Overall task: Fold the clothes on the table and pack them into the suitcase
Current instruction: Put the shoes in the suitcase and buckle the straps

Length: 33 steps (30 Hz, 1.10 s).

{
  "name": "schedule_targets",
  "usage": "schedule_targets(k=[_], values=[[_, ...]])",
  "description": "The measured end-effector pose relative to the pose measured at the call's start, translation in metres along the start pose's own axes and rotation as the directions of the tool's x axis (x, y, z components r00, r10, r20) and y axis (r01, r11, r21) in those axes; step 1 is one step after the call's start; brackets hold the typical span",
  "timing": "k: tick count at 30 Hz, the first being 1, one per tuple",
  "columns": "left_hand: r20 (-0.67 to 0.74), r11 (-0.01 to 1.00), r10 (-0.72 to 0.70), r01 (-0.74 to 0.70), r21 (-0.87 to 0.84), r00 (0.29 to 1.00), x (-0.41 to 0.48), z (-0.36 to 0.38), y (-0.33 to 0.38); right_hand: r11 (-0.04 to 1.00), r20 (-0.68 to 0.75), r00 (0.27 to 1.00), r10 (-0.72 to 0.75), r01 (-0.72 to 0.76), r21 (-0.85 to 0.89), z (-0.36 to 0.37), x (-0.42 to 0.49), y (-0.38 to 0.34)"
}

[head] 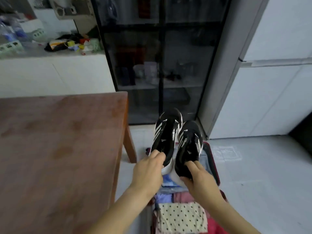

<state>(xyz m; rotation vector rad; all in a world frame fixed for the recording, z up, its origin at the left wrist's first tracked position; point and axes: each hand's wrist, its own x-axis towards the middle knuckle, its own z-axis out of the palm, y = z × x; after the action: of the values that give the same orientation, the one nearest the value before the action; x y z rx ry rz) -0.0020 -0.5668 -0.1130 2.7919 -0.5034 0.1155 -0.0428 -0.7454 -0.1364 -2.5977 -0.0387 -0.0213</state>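
- At 6 o'clock, a folded cream black-dotted cloth (182,217) lies in the open red suitcase (214,160).
- Above it, the left hand (148,168) and right hand (199,178) each pinch a heel of the black white-striped trainers (168,135).
- Likely late packing; next, lower the pair beside the folds.
- At 9 o'clock, the brown wooden table (59,149) crowds the suitcase's side.
- At 12 o'clock stands a black glass-fronted cabinet (160,65).

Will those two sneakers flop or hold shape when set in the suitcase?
Likely stiff: the left sneaker and right sneaker jut from heel grips without sagging. Probably light: left hand and right hand each hold one. They may tip on the soft clothes in the suitcase.
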Motion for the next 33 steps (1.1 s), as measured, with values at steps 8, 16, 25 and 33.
schedule_targets(k=[8, 16, 25, 33], values=[[0.271, 1.000, 0.011, -0.002, -0.031, 0.962, -0.083, 0.178, 0.090, 0.967, 0.213, 0.945, 0.248, -0.254, -0.001, 0.062, -0.138, 0.147], [0.417, 0.997, 0.076, -0.075, -0.018, 0.906, -0.131, 0.334, 0.055, 0.891, 0.365, 0.819, 0.443, -0.446, -0.079, 0.198, -0.190, 0.233], [0.389, 0.991, 0.136, -0.128, -0.045, 0.911, -0.137, 0.473, 0.005, 0.870, 0.317, 0.810, 0.494, -0.455, -0.192, 0.333, -0.177, 0.330], [0.305, 0.926, 0.377, -0.350, -0.141, 0.874, -0.135, 0.568, 0.000, 0.905, 0.351, 0.842, 0.410, -0.328, -0.271, 0.391, -0.159, 0.418]])
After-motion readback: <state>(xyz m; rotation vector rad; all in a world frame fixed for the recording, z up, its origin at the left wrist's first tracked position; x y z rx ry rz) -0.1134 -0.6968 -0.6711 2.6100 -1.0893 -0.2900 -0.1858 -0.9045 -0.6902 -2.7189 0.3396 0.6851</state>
